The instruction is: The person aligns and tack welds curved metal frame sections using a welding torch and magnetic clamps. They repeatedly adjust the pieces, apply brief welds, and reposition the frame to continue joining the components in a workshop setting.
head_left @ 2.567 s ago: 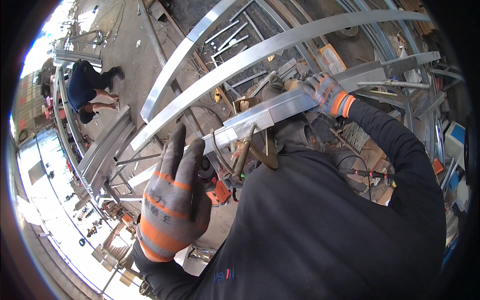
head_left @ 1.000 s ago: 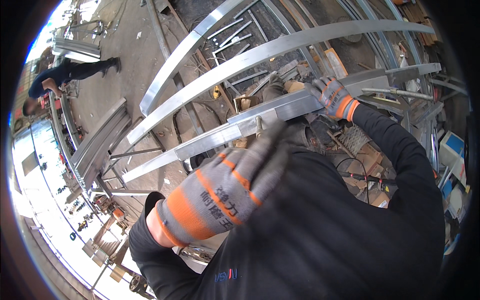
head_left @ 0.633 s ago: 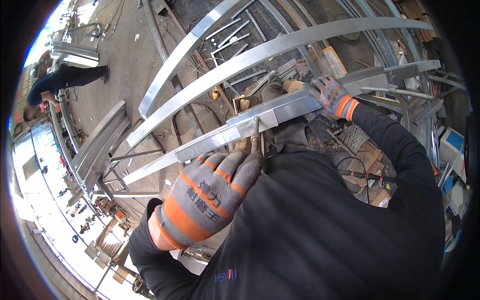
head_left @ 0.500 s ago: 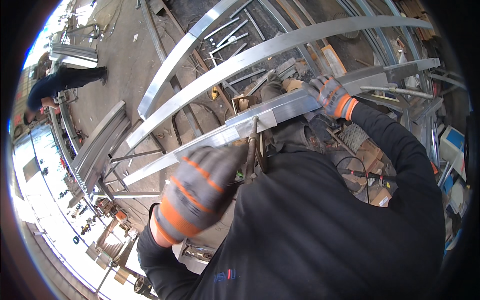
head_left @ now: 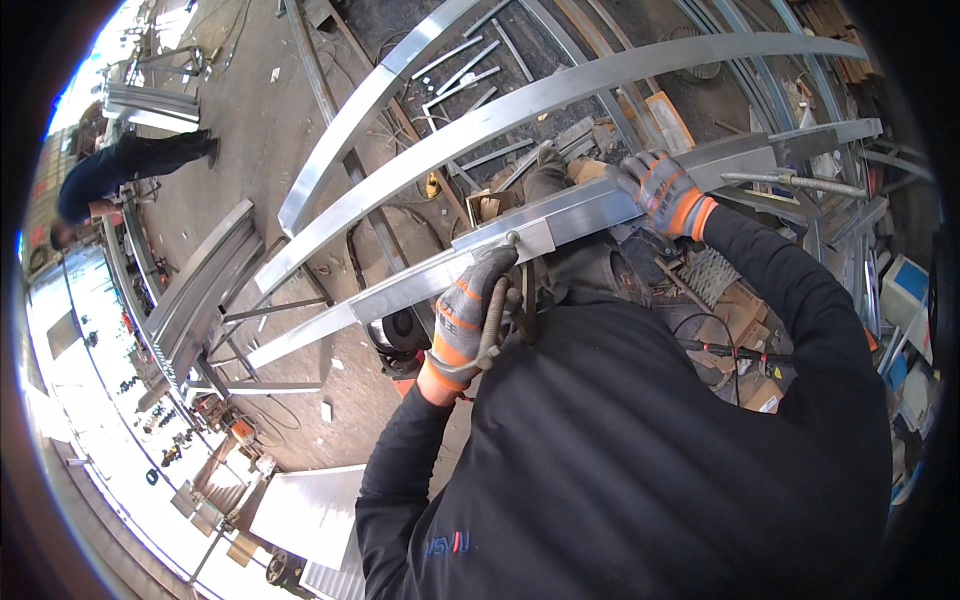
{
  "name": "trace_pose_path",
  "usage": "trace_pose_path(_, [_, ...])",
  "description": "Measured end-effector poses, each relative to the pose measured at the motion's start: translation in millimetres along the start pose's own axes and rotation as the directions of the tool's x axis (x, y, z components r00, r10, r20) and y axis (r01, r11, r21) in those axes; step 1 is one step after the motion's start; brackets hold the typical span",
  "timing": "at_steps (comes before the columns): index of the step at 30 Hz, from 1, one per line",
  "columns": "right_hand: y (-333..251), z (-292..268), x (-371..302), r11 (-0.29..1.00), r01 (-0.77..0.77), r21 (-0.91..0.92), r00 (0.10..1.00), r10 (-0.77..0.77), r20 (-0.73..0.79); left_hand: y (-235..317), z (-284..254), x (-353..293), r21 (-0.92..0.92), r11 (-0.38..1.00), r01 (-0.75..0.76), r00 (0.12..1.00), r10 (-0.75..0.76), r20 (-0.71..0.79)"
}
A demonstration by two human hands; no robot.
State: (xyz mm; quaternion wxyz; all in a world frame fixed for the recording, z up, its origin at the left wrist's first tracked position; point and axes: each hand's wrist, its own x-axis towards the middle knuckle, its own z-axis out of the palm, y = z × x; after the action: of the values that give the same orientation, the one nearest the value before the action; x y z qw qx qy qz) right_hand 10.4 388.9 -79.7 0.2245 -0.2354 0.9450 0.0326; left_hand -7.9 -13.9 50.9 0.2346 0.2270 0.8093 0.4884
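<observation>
My left hand [head_left: 463, 315], in a grey and orange work glove, is closed around a rusty screw clamp [head_left: 494, 318] at the edge of a layered metal bar. The clamp's threaded spindle runs beside my fingers, and its far end meets the silver metal bar [head_left: 595, 222]. My right hand [head_left: 658, 188], gloved alike, grips the same bar farther right, fingers over its far edge. Short metal pieces lie flat along the bar. A second screw clamp [head_left: 790, 184] sits on the bar to the right of my right hand.
Beyond the bar a long curved metal strip [head_left: 560, 92] arcs across, with another curved strip [head_left: 350, 130] behind it. Stacked curved profiles [head_left: 200, 280] lie at left. A bent-over person [head_left: 125, 165] works at far left. Cardboard and scrap [head_left: 735, 310] clutter the right.
My left hand has moved forward and right, onto the clamp; it was blurred and nearer before. The clamp's threaded spindle has swung to a different angle. My right hand stays put.
</observation>
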Motion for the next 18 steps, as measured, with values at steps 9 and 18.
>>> trace_pose_path(9, [0, -4, -2, 1.000, -0.004, 0.012, 0.999, 0.003, 0.035, -10, 12, 3, 0.107, 0.984, -0.141, 0.988, 0.147, -0.046])
trace_pose_path(18, [0, 2, -1, 1.000, 0.002, 0.019, 1.000, -0.002, 0.007, 41, 20, -11, -0.252, 0.956, -0.153, 0.957, 0.080, -0.278])
